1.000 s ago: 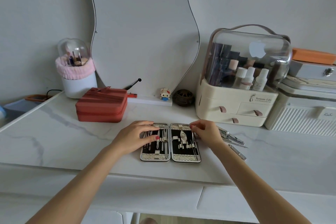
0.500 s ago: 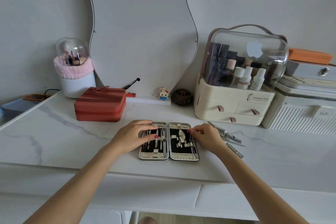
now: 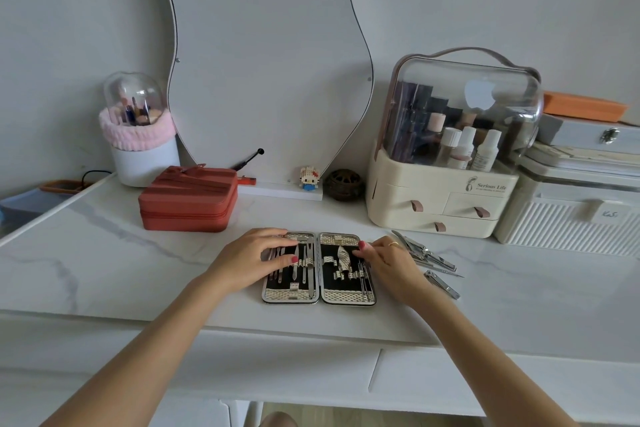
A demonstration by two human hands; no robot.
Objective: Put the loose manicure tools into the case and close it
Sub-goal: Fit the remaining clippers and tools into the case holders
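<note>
The manicure case [image 3: 318, 267] lies open on the counter [image 3: 104, 253]. The left hand [image 3: 252, 260] rests flat-fingered on its left half; the right hand's [image 3: 388, 262] grip is curled at the right half, its hold unclear. Loose tools [image 3: 429, 258] lie just right of it.

Bare forearms, no sleeves — red-painted nails, a thin ring on the right hand [image 3: 389, 262]

Bare worktop [image 3: 104, 263] is left open on the left; the right side is crowded by loose tools [image 3: 427, 256], backed by the cosmetics organiser [image 3: 440, 198].
</note>
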